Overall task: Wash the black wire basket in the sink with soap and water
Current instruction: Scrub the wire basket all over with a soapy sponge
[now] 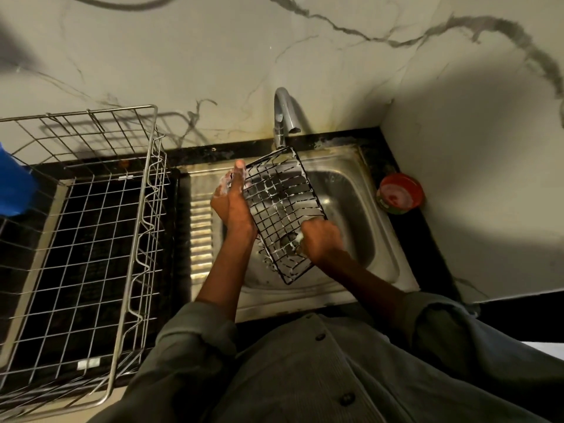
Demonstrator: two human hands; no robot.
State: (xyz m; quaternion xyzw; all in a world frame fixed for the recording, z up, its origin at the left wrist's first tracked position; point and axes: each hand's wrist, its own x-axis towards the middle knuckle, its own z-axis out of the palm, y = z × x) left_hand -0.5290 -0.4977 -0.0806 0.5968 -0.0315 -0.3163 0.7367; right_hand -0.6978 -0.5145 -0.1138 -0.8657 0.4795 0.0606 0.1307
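The black wire basket (279,206) is held tilted over the steel sink (357,209), with white soap foam clinging to its wires. My left hand (233,199) grips the basket's left side, its fingers foamy and its thumb pointing up. My right hand (322,238) is closed into a fist against the basket's lower right part, with something small and pale just showing in it; I cannot tell what it is. The grey tap (282,117) stands just behind the basket's top corner, and no water stream is visible.
A large silver wire rack (91,227) stands on the dark counter to the left of the sink. A round red container (399,193) sits at the right rim by the wall. A blue object (13,181) shows at the left edge. Marble-patterned walls close in behind and on the right.
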